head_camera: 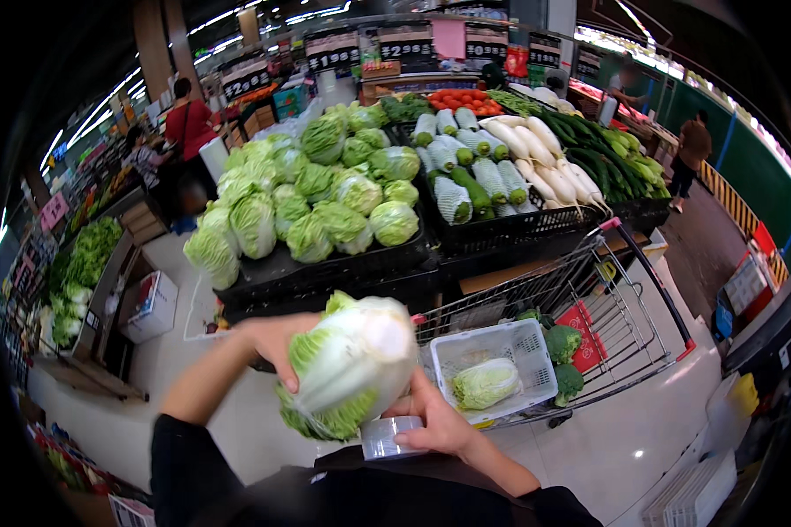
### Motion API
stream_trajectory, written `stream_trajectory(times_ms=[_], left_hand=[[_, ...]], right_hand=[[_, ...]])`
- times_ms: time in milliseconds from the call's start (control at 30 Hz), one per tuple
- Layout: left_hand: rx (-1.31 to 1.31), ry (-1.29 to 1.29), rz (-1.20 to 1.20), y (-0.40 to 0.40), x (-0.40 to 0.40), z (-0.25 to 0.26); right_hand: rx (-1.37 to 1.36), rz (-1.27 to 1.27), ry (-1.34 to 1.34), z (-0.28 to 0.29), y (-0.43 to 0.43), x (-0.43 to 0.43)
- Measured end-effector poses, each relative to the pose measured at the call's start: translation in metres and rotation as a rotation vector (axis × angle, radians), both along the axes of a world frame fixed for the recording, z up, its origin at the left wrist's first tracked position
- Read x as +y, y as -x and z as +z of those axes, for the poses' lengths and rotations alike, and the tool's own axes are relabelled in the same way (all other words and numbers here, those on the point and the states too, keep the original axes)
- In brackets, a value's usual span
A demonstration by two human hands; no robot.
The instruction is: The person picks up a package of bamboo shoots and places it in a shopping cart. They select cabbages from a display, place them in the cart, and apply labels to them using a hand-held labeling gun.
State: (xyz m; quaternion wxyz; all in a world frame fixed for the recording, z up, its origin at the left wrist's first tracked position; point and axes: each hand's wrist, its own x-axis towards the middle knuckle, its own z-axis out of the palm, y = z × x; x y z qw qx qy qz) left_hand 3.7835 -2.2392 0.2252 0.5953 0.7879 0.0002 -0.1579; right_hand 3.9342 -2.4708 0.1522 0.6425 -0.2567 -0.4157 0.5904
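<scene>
A large napa cabbage (359, 359) is held up in front of my body, its pale cut base tilted toward the upper right. My left hand (277, 346) grips its left side, with the thumb showing and the other fingers hidden behind the leaves. Under the right side of the cabbage, my right hand (432, 415) holds a roll of clear tape (392, 436). To the right, a white plastic basket (544, 392) sits in a shopping cart (639, 290), and another napa cabbage (488, 384) lies inside it.
Ahead stands a black display with piled cabbages (316, 191), netted green gourds (461, 158), white radishes (554, 158) and cucumbers (600, 151). Broccoli (565, 344) lies in the cart beside the basket. A white box (150, 306) rests on the floor at left. Several people stand farther off.
</scene>
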Motion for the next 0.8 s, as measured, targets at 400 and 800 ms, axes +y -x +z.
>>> stream_trajectory(times_ms=[400,800], left_hand=[[-0.200,1.257,0.721,0.142,-0.080,-0.233],[0.193,0.515,0.327,0.080,-0.058,-0.141]], right_hand=[[-0.896,0.478,0.191,-0.036,0.000,0.022],[-0.589,0.557,0.373,-0.197,-0.024,0.137]])
